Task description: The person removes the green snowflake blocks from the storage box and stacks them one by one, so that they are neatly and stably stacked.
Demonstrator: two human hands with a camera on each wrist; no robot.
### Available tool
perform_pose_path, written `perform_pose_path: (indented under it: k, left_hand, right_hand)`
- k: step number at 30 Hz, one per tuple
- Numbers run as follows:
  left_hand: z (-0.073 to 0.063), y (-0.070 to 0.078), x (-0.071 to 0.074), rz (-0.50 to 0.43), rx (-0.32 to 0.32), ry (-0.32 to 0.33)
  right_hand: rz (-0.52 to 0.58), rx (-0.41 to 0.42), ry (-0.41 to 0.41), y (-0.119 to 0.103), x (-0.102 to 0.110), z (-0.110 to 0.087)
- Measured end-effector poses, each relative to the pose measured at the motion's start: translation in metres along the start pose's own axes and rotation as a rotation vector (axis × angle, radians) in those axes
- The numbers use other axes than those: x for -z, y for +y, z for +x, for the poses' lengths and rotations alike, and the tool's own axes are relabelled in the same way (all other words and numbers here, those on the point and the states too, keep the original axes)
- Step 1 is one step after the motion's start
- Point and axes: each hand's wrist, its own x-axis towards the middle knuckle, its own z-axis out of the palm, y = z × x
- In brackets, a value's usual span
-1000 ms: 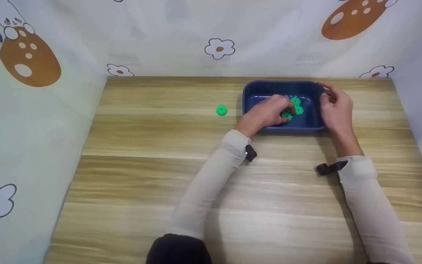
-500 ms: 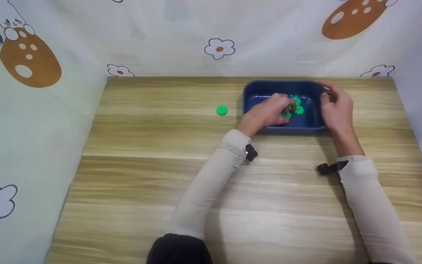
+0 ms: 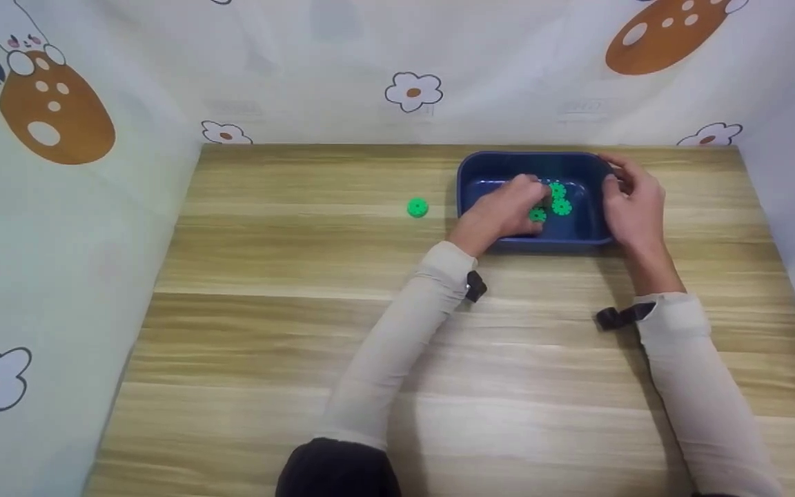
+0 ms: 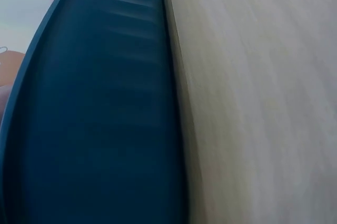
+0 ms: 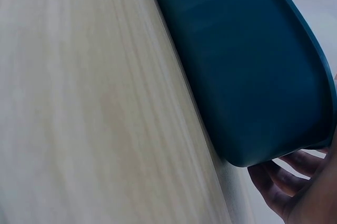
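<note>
A dark blue rectangular plastic bin [image 3: 587,235] stands toward the back right of the table. Inside lie a few green notched discs, one green disc [image 3: 562,206] near the middle and another disc [image 3: 537,215] by my left thumb. My left hand [image 3: 504,207] reaches over the front rim, its fingers bent down among the discs; whether it pinches one is hidden. My right hand [image 3: 639,203] grips the bin's right end, thumb at the rim. In the right wrist view its fingers [image 5: 274,182] lie against the bin's outer corner. The left wrist view shows mostly the bin's outer wall [image 4: 105,103].
One green disc or small stack [image 3: 417,207] lies on the wooden table [image 3: 287,331], left of the bin. A patterned wall covering [image 3: 315,83] stands close behind the bin, and side panels flank the table.
My left hand's fingers shift slightly among the green discs, and its wrist moves a little to the right. The disc by the thumb shows more clearly. My right hand and the bin stay put.
</note>
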Motion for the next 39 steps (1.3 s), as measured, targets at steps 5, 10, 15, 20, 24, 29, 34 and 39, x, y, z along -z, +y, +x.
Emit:
perform_pose_path:
  k: [5, 10, 15, 20, 24, 29, 34, 39]
  left_hand:
    - [-0.003, 0.003, 0.004, -0.003, 0.011, -0.010]
    - [-0.007, 0.008, 0.011, -0.029, 0.017, 0.012]
    - [-0.014, 0.012, 0.018, -0.058, 0.014, 0.029]
    - [-0.026, 0.011, 0.022, -0.098, -0.015, 0.066]
    - [-0.036, 0.007, 0.025, -0.126, -0.023, 0.097]
    - [-0.048, -0.001, 0.026, -0.139, -0.016, 0.125]
    - [-0.059, -0.010, 0.024, -0.175, -0.060, 0.203]
    - [-0.070, -0.019, 0.019, -0.227, -0.096, 0.257]
  right_hand:
    - [-0.016, 0.010, 0.006, -0.001, -0.001, 0.000]
    - [-0.015, 0.001, -0.007, -0.001, -0.001, -0.001]
    - [-0.013, -0.030, -0.026, 0.000, 0.001, -0.002]
    - [-0.017, -0.034, -0.023, 0.002, 0.001, 0.000]
    - [-0.023, -0.026, -0.017, 0.003, 0.000, 0.001]
    - [-0.023, -0.013, -0.002, 0.003, 0.000, 0.000]
    - [-0.009, 0.013, 0.009, 0.003, -0.001, 0.000]
    - [-0.014, 0.014, 0.011, 0.002, -0.002, 0.000]
